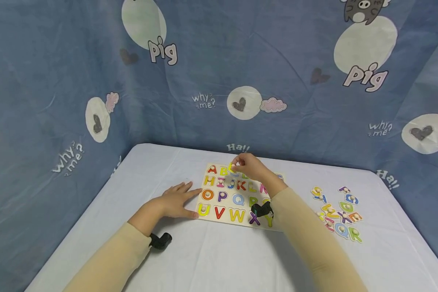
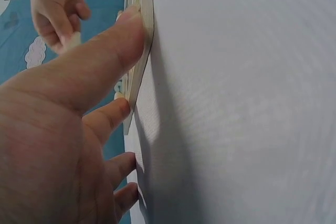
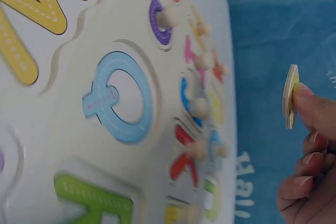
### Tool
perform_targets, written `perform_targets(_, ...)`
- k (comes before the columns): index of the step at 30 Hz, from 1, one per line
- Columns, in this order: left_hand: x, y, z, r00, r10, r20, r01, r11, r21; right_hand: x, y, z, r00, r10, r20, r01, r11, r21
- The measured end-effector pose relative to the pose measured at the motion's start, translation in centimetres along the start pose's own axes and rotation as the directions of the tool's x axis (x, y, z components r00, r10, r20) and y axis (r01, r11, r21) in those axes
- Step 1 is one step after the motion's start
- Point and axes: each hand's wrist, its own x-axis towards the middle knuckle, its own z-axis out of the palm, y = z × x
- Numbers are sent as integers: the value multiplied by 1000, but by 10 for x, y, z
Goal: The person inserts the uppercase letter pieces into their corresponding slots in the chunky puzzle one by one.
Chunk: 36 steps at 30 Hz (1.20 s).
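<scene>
Right hand [image 1: 249,166] up over the top row of the wooden alphabet board [image 1: 229,204], thumb and fingers pinched tight on a yellow letter piece [image 1: 231,167], held in the air near the B, its letter hard to make out! Left hand [image 1: 173,201] spread, fingers apart, thumb and index finger touching the board's left edge; loose letter pieces [image 1: 342,230] scattered off right on the white tablecloth [image 1: 211,259].
</scene>
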Motion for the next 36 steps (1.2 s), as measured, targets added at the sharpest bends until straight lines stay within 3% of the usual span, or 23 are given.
perform_targets(6, 2, 1, -1, 1000, 8, 0, -8, 1000, 4, 17, 7, 15, 999, 6, 51, -6, 1000, -16)
perform_targets(18, 2, -1, -1, 1000, 3, 4, -3, 1000, 6, 30, 5, 39, 998, 60, 17, -58, 993, -101)
perform_targets(23, 2, -2, -2, 1000, 8, 14, -8, 1000, 1, 33, 3, 46, 996, 83, -13, -84, 989, -122)
perform_targets(29, 2, -2, -3, 1000, 2, 20, -2, 1000, 17, 36, 0, 53, 983, 164, -84, -171, 981, -88)
perform_targets(36, 2, 1, -4, 1000, -4, 26, 3, 1000, 2, 36, -1, 56, 971, 205, -125, -222, 965, -138)
